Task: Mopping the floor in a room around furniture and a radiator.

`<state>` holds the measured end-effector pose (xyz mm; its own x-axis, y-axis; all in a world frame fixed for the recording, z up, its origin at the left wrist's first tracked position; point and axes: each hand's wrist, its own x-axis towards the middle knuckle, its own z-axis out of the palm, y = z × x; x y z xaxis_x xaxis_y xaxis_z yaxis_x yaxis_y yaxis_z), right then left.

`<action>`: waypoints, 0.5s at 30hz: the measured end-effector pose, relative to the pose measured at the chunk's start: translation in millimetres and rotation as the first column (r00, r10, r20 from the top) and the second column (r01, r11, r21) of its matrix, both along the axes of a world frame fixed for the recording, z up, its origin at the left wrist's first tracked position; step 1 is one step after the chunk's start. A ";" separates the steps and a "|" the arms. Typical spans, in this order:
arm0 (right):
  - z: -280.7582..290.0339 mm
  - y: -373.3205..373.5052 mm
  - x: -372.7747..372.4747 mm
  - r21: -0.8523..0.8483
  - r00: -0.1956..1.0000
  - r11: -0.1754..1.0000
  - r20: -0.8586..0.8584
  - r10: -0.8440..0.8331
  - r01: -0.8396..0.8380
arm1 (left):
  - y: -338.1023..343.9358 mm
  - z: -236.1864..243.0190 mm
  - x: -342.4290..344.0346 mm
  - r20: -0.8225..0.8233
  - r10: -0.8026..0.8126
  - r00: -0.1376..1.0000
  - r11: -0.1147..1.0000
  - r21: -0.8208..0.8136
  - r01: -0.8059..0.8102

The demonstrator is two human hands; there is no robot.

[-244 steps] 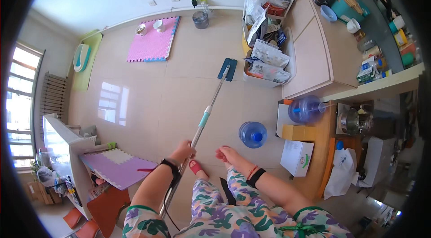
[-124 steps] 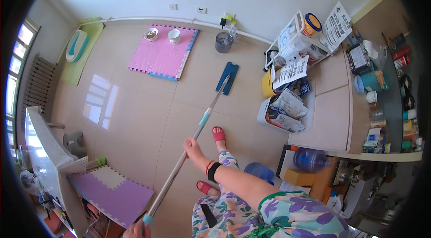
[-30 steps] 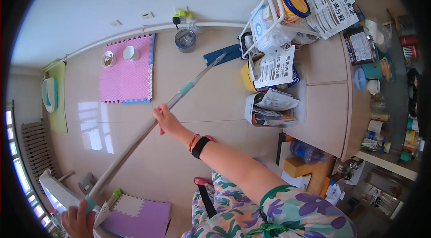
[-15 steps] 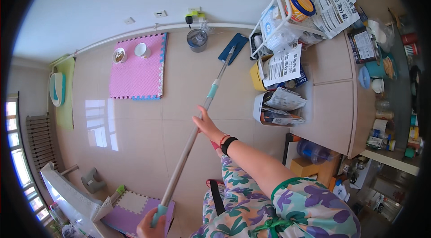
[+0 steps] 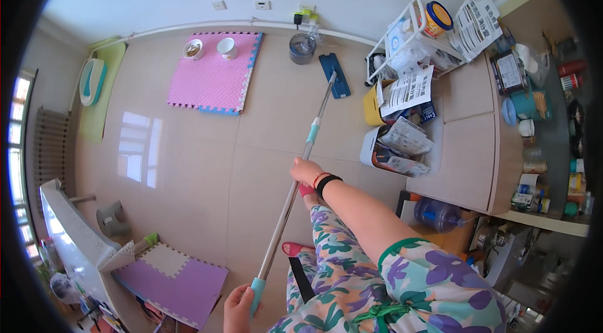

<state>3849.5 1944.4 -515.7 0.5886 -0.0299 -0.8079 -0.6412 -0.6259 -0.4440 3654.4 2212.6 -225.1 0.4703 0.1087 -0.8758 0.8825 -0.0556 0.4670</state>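
Observation:
A flat mop with a long silver pole (image 5: 284, 219) slants across the middle of the view. Its blue mop head (image 5: 340, 86) lies flat on the floor near the wall. My right hand (image 5: 306, 171) is closed around the pole about midway, below a teal collar (image 5: 313, 130). At the lower end, my left hand (image 5: 238, 308) grips by the teal end grip (image 5: 257, 292), its fingers partly hidden. Just left of the mop head stands a round grey water bowl or dispenser (image 5: 303, 48); the mop head does not touch it.
A pink foam mat (image 5: 210, 82) with two bowls lies at far left. To the right are a white rack (image 5: 402, 38), a yellow bin (image 5: 374, 107), a white bin (image 5: 370, 148) and a cabinet (image 5: 465, 160). A purple mat (image 5: 188, 286) tops a unit at lower left.
The mop head has swivelled, its far end now tipped left, and sits a little away from the rack. My right fingers have closed more around the pole. The whole view has shifted.

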 end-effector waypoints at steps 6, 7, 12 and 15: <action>-1.7 87.3 -87.5 0.051 0.992 0.994 0.091 0.092 -0.097 | 50.4 36.8 -86.8 0.017 0.126 0.992 0.992 0.028 -0.126; -0.6 99.5 -100.2 0.051 0.990 0.993 0.098 0.102 -0.107 | 55.2 44.0 -97.2 0.047 0.144 0.988 0.988 0.052 -0.146; 29.0 147.2 -121.0 0.406 0.996 0.913 0.054 -0.073 0.044 | 82.1 56.9 -147.5 0.146 -0.137 0.980 0.936 0.344 0.080; 13.1 153.1 -106.1 0.549 0.970 0.826 0.104 -0.219 0.128 | 65.4 63.0 -123.7 0.233 -0.404 0.885 0.793 0.571 0.212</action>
<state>3743.4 2097.6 -502.6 0.7336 0.2656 -0.6255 -0.6107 -0.1460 -0.7783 3530.7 2278.0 -162.1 0.8029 0.2953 -0.5178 0.5747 -0.6138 0.5412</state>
